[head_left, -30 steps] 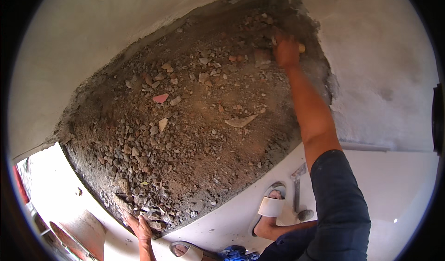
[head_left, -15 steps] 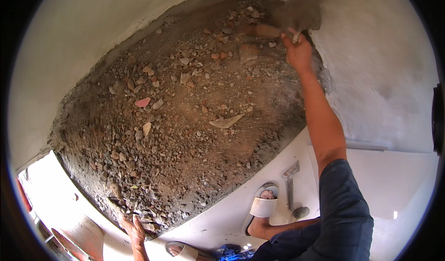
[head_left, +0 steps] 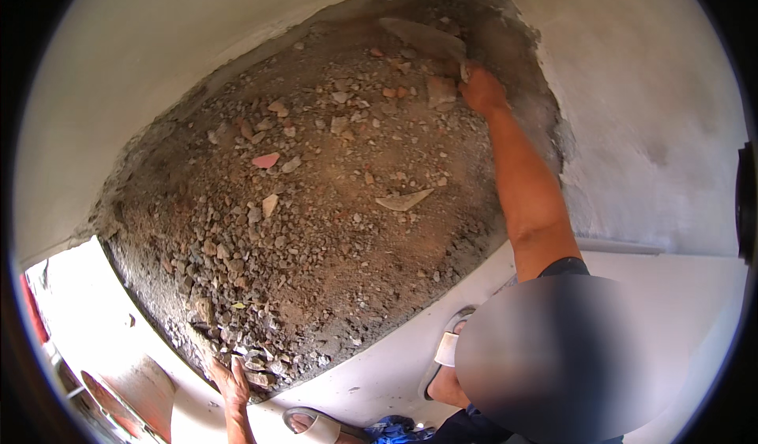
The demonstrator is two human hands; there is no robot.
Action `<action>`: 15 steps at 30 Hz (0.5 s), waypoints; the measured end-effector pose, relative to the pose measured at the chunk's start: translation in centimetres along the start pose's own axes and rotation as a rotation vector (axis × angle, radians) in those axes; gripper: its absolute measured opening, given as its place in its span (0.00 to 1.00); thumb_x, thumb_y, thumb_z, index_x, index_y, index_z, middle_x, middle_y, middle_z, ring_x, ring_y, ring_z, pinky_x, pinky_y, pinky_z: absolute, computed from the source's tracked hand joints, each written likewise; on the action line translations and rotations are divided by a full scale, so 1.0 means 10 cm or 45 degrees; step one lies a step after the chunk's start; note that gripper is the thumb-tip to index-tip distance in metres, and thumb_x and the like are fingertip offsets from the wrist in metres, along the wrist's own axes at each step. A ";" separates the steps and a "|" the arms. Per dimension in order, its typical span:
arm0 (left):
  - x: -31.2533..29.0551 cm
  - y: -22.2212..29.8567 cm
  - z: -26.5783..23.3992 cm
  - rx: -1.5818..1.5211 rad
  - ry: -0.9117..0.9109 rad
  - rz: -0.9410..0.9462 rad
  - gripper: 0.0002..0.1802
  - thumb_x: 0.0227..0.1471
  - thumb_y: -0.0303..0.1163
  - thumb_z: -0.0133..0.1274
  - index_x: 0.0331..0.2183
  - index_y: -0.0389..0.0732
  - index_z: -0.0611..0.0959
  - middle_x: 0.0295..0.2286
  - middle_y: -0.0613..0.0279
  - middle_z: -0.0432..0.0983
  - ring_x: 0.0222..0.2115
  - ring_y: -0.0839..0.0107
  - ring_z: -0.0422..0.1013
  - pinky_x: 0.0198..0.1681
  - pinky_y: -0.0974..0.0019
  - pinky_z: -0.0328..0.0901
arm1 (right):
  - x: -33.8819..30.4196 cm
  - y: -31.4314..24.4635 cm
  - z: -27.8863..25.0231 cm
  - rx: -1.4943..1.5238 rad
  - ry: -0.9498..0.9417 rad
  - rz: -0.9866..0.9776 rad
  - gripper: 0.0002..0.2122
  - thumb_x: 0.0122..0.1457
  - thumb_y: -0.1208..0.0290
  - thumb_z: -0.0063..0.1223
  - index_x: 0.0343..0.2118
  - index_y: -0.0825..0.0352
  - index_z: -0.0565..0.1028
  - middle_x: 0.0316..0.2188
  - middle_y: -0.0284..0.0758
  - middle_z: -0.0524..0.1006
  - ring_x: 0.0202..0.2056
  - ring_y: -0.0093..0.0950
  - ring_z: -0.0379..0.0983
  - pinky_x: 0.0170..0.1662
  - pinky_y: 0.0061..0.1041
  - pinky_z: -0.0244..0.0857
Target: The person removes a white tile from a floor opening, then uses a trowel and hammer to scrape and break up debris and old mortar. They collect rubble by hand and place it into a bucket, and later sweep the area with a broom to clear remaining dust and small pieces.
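Note:
My right hand [head_left: 484, 91] is closed around the handle of a trowel [head_left: 425, 38] at the far end of a recess full of rubble [head_left: 332, 231]. The trowel's flat, dusty blade points left over the dirt. Beside it lies a squarish brick piece [head_left: 440, 91]. My left hand [head_left: 231, 381] leans at the near left corner of the rubble, thumb apart and fingers stretched toward the stones, holding nothing that I can see. A pink shard [head_left: 266, 161] and a pale pointed shard [head_left: 404, 200] lie amid the gravel.
Plastered walls [head_left: 632, 112] border the rubble at the back and right. A white bucket [head_left: 142, 389] stands at the lower left. My sandalled feet [head_left: 316, 427] are on the pale floor, near a blue crumpled cloth [head_left: 392, 428]. A round blur hides the lower right.
My right hand has drawn the trowel left and nearer, away from the far right corner. The dust there has thinned. My left hand stays at the same corner.

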State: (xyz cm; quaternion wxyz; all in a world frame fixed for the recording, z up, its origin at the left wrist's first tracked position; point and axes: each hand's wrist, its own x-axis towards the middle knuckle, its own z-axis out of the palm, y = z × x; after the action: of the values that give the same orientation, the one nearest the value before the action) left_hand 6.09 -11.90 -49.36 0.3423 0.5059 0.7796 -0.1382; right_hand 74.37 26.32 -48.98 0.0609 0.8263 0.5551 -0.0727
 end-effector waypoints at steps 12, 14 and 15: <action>0.01 0.05 0.00 0.011 -0.001 -0.020 0.42 0.59 0.47 0.43 0.61 0.28 0.49 0.62 0.36 0.41 0.64 0.44 0.36 0.66 0.49 0.30 | -1.03 0.02 -0.31 0.335 -0.012 0.156 0.26 0.55 0.61 0.56 0.54 0.72 0.67 0.37 0.50 0.78 0.39 0.44 0.76 0.42 0.40 0.67; 0.03 -0.04 0.06 0.053 0.013 -0.002 0.41 0.59 0.46 0.43 0.61 0.28 0.48 0.62 0.37 0.39 0.64 0.45 0.35 0.66 0.49 0.28 | -1.05 0.06 -0.23 0.144 -0.038 0.242 0.22 0.56 0.63 0.53 0.50 0.72 0.69 0.34 0.50 0.78 0.37 0.45 0.76 0.40 0.41 0.67; 0.04 -0.08 0.09 -0.014 0.048 0.039 0.42 0.59 0.45 0.43 0.62 0.30 0.46 0.63 0.38 0.39 0.65 0.47 0.34 0.66 0.50 0.27 | -1.11 0.04 -0.18 0.049 0.005 0.269 0.20 0.57 0.64 0.51 0.49 0.72 0.70 0.32 0.50 0.78 0.36 0.46 0.76 0.39 0.42 0.68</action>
State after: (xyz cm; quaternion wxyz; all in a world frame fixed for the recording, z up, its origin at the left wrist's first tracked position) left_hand 5.68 -12.53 -50.40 0.3324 0.5182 0.7789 -0.1191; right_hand 70.67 16.38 -45.10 0.0510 0.8815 0.4635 -0.0750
